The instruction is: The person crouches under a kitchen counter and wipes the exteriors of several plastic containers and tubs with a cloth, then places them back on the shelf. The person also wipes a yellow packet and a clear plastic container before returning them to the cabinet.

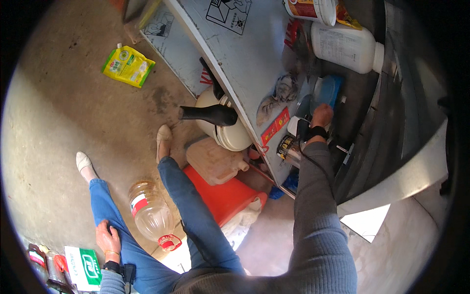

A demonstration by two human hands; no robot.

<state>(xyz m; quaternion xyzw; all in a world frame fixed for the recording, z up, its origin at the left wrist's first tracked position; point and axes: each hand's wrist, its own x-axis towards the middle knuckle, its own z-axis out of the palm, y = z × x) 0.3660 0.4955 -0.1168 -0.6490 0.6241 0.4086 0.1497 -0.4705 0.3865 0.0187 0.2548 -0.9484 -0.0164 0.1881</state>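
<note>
My right hand (322, 115) reaches into a cluttered shelf and touches the near end of a blue, partly clear plastic item (326, 90). Its fingertips are hard to make out, so I cannot tell whether they grip it. Beside that wrist are a white object (295, 126) and a jar with a dark label (288, 147). A crumpled grey cloth (285, 87) lies further along the shelf. My left hand (108, 240) rests on my left thigh, holding nothing, with the thumb apart from the fingers.
A white plastic bottle (343, 47) lies beyond my right hand, near a white tub (312, 11). Below the shelf edge are a pressure cooker (224, 132), a dusty jug (214, 158) and a red bucket (216, 198). A large clear bottle (152, 213) and a yellow pouch (128, 66) lie on the floor.
</note>
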